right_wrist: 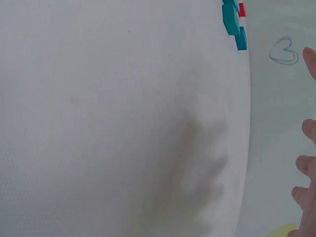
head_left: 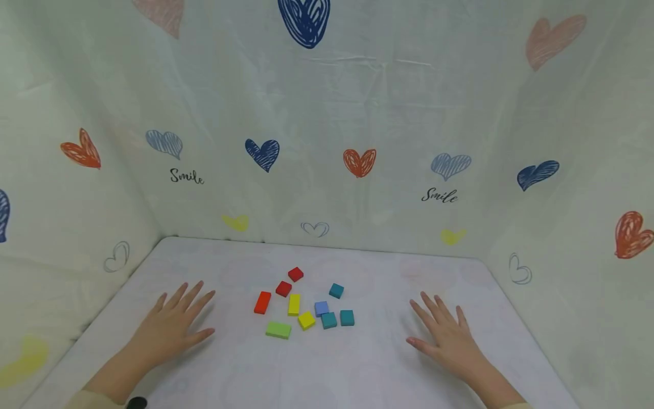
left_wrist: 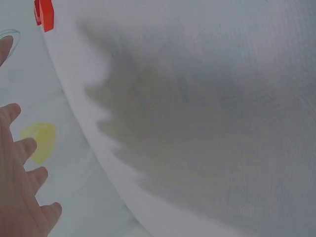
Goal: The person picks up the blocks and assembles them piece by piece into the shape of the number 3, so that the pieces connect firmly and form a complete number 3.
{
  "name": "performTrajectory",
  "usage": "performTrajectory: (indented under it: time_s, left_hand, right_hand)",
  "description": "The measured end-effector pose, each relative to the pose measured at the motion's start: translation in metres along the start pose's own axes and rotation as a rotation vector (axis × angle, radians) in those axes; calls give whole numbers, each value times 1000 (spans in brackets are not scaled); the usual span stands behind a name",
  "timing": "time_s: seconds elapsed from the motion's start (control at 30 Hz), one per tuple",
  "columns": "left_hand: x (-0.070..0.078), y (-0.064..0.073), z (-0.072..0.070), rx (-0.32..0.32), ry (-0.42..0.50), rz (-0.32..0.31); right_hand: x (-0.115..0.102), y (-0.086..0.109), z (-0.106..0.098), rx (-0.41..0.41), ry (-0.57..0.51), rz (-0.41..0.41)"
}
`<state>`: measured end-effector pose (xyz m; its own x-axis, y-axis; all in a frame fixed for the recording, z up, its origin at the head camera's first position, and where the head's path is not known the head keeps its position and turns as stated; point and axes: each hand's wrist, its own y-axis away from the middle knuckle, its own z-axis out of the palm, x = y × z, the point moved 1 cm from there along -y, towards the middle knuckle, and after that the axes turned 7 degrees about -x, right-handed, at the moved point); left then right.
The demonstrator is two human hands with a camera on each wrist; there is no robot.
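In the head view, ten blocks lie loose on the bench: from the green block, red blocks sit beyond, yellow blocks, a blue block and teal blocks rightward. None is stacked; sorting or building appears undone. Your left hand hovers left of the green block, your right hand well right, both spread and empty. The left wrist view shows splayed fingers; the right wrist view, likewise.

Shows a pale curtain beyond the white counter, printed with a navy heart at twelve o'clock, a pink heart at two and an orange heart at three.
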<state>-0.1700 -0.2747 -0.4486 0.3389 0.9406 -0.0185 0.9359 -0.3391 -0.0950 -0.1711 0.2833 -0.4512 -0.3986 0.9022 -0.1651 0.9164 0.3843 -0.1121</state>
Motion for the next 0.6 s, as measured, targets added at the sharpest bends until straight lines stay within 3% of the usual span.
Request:
performTrajectory:
  time_s: [0.27, 0.6]
  left_hand:
    - [16, -6, -8, 35, 30, 34]
    - [29, -15, -12, -4, 23, 31]
  right_hand:
    - [-12, -8, 1, 67, -28, -47]
    - [-29, -22, 2, 81, -54, -61]
